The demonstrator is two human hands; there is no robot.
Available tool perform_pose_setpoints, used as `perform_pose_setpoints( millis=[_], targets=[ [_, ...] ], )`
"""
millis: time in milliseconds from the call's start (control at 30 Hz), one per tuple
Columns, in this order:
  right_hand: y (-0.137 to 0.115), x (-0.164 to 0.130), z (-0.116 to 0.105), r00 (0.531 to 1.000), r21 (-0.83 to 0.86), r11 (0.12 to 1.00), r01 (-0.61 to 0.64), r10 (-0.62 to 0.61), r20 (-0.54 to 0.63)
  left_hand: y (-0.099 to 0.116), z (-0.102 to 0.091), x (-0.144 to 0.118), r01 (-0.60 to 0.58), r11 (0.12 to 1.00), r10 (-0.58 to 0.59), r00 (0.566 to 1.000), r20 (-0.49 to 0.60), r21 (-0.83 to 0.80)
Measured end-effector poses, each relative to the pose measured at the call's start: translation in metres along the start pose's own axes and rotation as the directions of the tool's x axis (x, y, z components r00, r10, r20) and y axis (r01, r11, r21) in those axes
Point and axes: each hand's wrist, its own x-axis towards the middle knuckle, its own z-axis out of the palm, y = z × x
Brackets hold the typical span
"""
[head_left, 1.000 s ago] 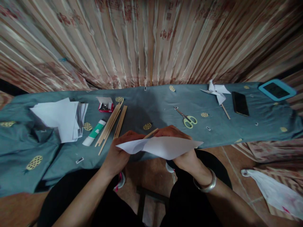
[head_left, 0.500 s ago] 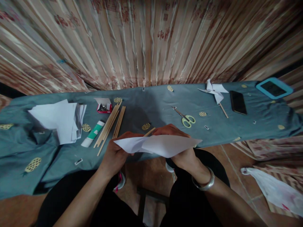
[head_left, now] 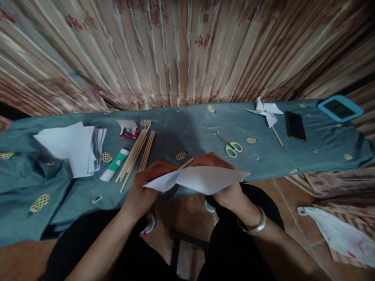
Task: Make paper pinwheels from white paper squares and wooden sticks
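A white paper pinwheel [head_left: 209,180] is held up at the table's near edge, its blades turned toward me. My left hand [head_left: 149,181] is closed on its left side, the fingers partly behind the paper. My right hand [head_left: 225,187] grips the right side, and the large blade hides most of its fingers. Between the hands, a short length of wooden stick [head_left: 186,163] shows behind the paper; the rest of it is hidden. I cannot tell how stick and paper are joined.
On the cloth-covered table [head_left: 187,125] lie a paper stack [head_left: 68,148], glue stick [head_left: 115,164], red box of pins [head_left: 128,130], several wooden sticks [head_left: 133,154], scissors [head_left: 231,147], another pinwheel [head_left: 266,112], phone [head_left: 295,125] and blue-framed tablet [head_left: 340,108]. A curtain [head_left: 175,50] hangs behind.
The paper's left blade has tilted slightly and its left tip has moved a little right. Both hands keep their hold almost in place.
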Motion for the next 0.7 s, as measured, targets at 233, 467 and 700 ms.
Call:
perform_pose_setpoints(
  millis=[233, 467, 700],
  targets=[
    [0.001, 0.000, 0.000, 1.000, 0.023, 0.999, -0.028, 0.028, -0.001, 0.003, 0.000, 0.000, -0.002, 1.000, 0.002, 1.000, 0.003, 0.008],
    [0.002, -0.002, 0.000, 1.000, 0.047, 0.998, -0.028, 0.029, -0.011, -0.008, -0.001, -0.002, -0.033, 0.999, 0.033, 0.999, 0.012, -0.007],
    [0.004, -0.005, 0.004, 0.992, 0.139, 0.984, -0.112, 0.118, -0.038, -0.010, 0.002, -0.005, -0.101, 0.995, 0.101, 0.994, -0.041, 0.004]
  ],
)
